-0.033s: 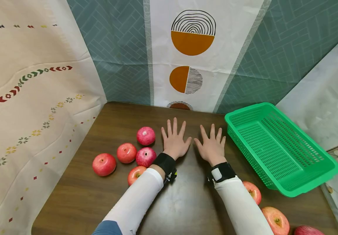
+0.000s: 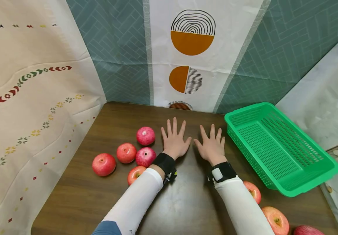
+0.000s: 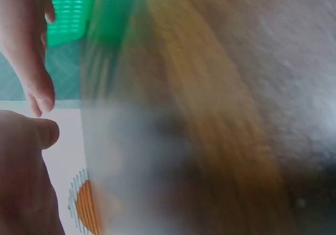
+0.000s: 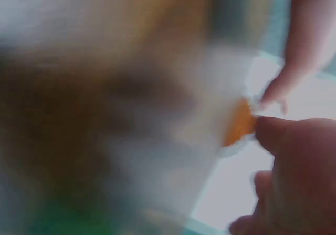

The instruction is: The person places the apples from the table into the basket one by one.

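Observation:
In the head view my left hand (image 2: 174, 142) rests palm down on the brown table, its fingers straight and spread. The right hand (image 2: 212, 146) lies the same way beside it, the two thumbs pointing at each other with a small gap between. Neither hand holds anything. Left of my left hand are several round fruits: a smooth red apple (image 2: 104, 164), another red apple (image 2: 126, 153), a deep pink fruit (image 2: 145, 136) and a second pink fruit (image 2: 145, 157). One more apple (image 2: 136, 174) is partly hidden by the left forearm. Both wrist views are largely blurred.
To the right of my right hand stands a green plastic basket (image 2: 280, 153) with nothing in it. By the right forearm lie an apple (image 2: 252, 192), a larger apple (image 2: 275, 220) and a dark pink fruit (image 2: 307, 230). Patterned cloth (image 2: 122, 49) hangs behind the table (image 2: 78, 199).

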`<state>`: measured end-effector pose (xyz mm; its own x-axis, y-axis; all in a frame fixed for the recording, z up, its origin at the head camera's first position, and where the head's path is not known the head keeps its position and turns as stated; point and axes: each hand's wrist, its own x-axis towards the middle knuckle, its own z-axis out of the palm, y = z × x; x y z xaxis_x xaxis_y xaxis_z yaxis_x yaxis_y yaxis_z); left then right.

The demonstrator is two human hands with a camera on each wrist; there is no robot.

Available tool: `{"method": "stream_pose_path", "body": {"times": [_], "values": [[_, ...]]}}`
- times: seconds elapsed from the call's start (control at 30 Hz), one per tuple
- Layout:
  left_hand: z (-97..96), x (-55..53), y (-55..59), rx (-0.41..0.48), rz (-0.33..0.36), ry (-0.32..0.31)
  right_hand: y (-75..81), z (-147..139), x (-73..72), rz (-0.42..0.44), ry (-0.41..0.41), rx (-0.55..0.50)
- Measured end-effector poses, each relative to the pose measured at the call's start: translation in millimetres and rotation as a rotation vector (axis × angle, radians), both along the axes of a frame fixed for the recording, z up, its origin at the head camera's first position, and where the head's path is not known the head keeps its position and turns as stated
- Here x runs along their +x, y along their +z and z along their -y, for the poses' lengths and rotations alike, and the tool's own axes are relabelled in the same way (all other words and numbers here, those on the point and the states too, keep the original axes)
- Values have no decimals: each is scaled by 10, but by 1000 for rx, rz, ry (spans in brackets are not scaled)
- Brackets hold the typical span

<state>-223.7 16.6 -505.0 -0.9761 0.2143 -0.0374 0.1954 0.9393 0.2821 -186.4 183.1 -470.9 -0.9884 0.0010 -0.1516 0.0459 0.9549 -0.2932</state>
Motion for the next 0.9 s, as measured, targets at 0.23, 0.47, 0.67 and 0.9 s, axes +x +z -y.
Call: {"method": "stream_pose_path", "body": {"times": [0.23,0.47,0.67,0.9], "values": [[81,84,320,143,27,-22,701,-13,172,99,101,-18],[245,175,602,216,87,-74,1255,-403,478,58,127,-38],[432,344,786,263,158,-132,1354,-1112,794,43,55,-3],[689,543,972,285,165,-179,1174,-2029,1227,159,-155,83]]}}
